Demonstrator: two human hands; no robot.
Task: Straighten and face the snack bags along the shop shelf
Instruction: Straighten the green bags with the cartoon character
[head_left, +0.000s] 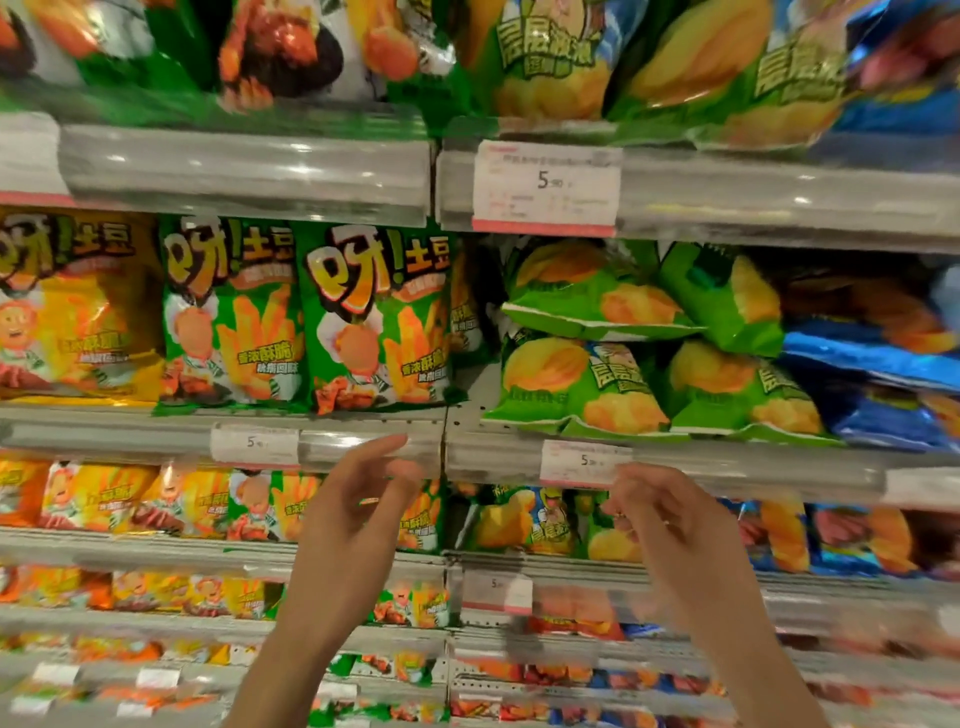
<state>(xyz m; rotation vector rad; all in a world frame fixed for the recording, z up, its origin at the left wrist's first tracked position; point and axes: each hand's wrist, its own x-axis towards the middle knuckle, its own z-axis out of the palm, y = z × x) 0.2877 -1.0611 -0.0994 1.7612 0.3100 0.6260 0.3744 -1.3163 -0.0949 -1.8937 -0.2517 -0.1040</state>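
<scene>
On the middle shelf, two green snack bags stand upright facing out, with a yellow bag to their left. To the right, light-green chip bags lie flat and stacked, one tilted. Blue bags lie at the far right. My left hand is raised below the shelf edge, fingers apart, holding nothing. My right hand hovers lower right of it, fingers loosely curled and empty. Neither hand touches a bag.
Clear plastic price rails front every shelf, with price tags. The shelf above holds more green and blue bags. Lower shelves carry rows of smaller snack bags. An upright divider splits left and right bays.
</scene>
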